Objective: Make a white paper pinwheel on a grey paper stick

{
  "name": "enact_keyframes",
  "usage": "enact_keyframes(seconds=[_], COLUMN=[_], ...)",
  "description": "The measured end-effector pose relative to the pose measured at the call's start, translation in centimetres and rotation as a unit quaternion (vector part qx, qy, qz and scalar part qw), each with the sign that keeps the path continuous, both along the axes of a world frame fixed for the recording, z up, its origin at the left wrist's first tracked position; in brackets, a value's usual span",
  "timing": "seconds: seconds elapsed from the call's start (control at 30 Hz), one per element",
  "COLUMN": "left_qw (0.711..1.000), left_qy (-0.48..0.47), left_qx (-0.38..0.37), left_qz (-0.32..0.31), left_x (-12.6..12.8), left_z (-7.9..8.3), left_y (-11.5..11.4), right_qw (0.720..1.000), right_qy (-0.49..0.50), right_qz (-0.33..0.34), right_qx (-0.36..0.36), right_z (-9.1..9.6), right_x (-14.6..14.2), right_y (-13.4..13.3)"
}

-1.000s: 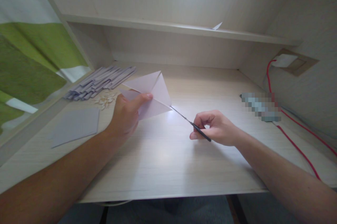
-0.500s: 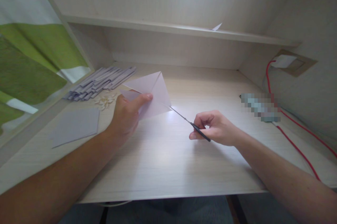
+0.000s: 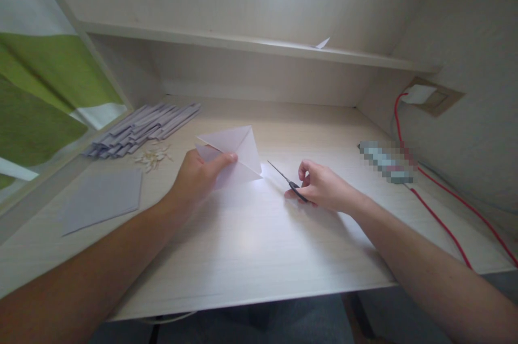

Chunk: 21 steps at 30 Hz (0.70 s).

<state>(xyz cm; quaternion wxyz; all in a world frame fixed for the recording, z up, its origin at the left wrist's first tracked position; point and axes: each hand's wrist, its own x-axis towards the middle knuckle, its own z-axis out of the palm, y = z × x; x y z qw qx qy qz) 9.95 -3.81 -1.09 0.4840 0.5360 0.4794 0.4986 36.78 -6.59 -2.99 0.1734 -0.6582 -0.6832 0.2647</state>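
Observation:
My left hand [image 3: 202, 172] pinches a folded sheet of white paper [image 3: 243, 155], thumb on top and the other fingers behind it. Creases run across the paper and meet near its middle. My right hand [image 3: 321, 185] has its fingers through the dark handles of a pair of scissors [image 3: 289, 183]. The thin blades point up and left toward the paper's right corner, a small distance from it. Whether the blades are fully together I cannot tell. Beyond my left wrist lie a stack of white paper sheets [image 3: 107, 195] and small pale scraps [image 3: 154, 156].
Several rolled or folded paper strips [image 3: 141, 128] are piled at the back left. A blurred-out device [image 3: 386, 163] with a red cable [image 3: 441, 225] lies at the right, near a wall plug [image 3: 418, 94]. A shelf [image 3: 259, 46] crosses the back, holding a paper piece [image 3: 322, 43].
The scissors have drawn back from the paper's right corner, which their tips met before. My left hand and the paper are slightly lower in view. The whole view has shifted a little.

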Motion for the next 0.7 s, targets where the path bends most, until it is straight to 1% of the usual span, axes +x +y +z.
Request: enact_keyframes(seconds=[0.03, 0.1, 0.23, 0.4, 0.53, 0.6, 0.67, 0.7], left_qw=[1.0, 0.998, 0.996, 0.988, 0.979, 0.972, 0.963, 0.957], left_qy=[0.019, 0.038, 0.042, 0.064, 0.082, 0.091, 0.1, 0.105], left_qx=[-0.015, -0.02, -0.036, -0.059, -0.073, -0.091, -0.109, -0.117], left_qz=[-0.017, -0.051, -0.077, -0.127, -0.171, -0.198, -0.227, -0.243], left_x=[0.06, 0.14, 0.22, 0.35, 0.2, 0.08, 0.06, 0.1], left_z=[-0.04, -0.29, -0.74, -0.17, 0.03, -0.2, -0.54, -0.73], left_y=[-0.06, -0.05, 0.08, -0.21, -0.23, -0.14, -0.12, -0.16], right_qw=[0.999, 0.997, 0.999, 0.999, 0.998, 0.996, 0.99, 0.983], right_qy=[-0.023, -0.051, -0.028, -0.024, -0.024, 0.015, 0.104, 0.162], right_qz=[-0.001, 0.005, 0.023, 0.028, 0.041, 0.032, 0.021, 0.021], right_qx=[0.024, 0.056, 0.04, 0.03, 0.048, 0.076, 0.092, 0.088], right_z=[-0.02, -0.03, -0.03, -0.06, -0.11, -0.04, 0.14, 0.26], right_x=[0.12, 0.26, 0.37, 0.64, 0.82, 0.68, 0.28, -0.01], right_y=[0.08, 0.21, 0.42, 0.58, 0.62, 0.58, 0.42, 0.26])
